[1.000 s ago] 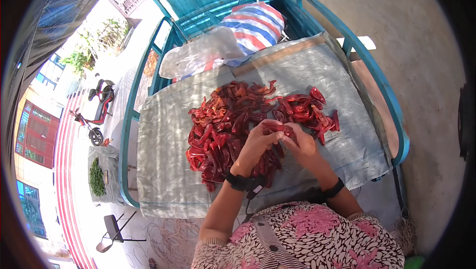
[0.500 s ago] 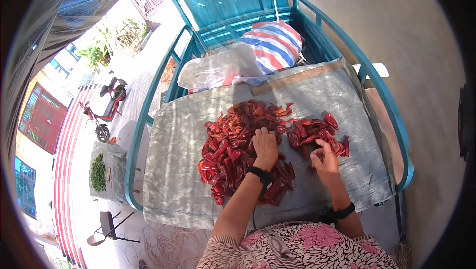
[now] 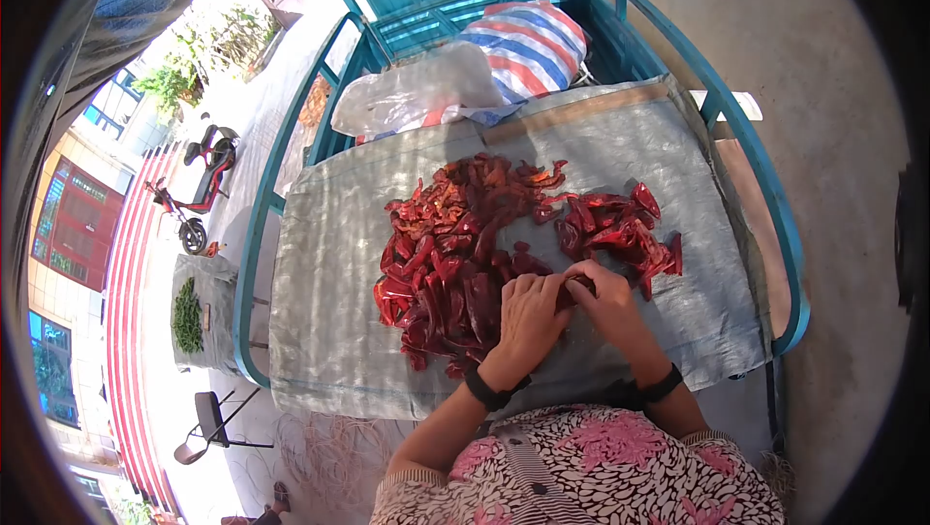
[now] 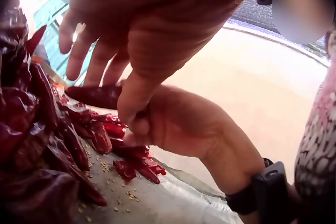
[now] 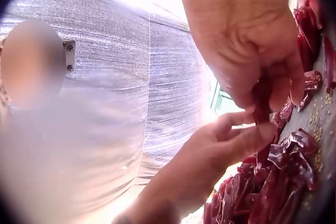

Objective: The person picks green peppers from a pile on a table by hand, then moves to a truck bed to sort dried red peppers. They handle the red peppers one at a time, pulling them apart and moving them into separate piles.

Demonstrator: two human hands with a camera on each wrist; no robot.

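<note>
A dark red dried chili pepper is held between the two hands, above the front edge of the piles. My left hand grips it with the thumb pressed against it, its other fingers stretched forward in the left wrist view. Meeting it from the right, my right hand pinches the same pepper, whose middle is partly hidden by fingers. A large heap of red dried peppers lies to the left of the hands. Just beyond the right hand sits a smaller pile of red pepper pieces.
A grey woven sheet covers the work surface on a blue metal cart with side rails. Pale seeds are scattered near the peppers. Behind lie a striped sack and a clear plastic bag. A folding chair stands at left.
Half a second ago the hands were apart, the left on the large heap and the right by the small pile. Now they have come together around a pepper, lower on the sheet.
</note>
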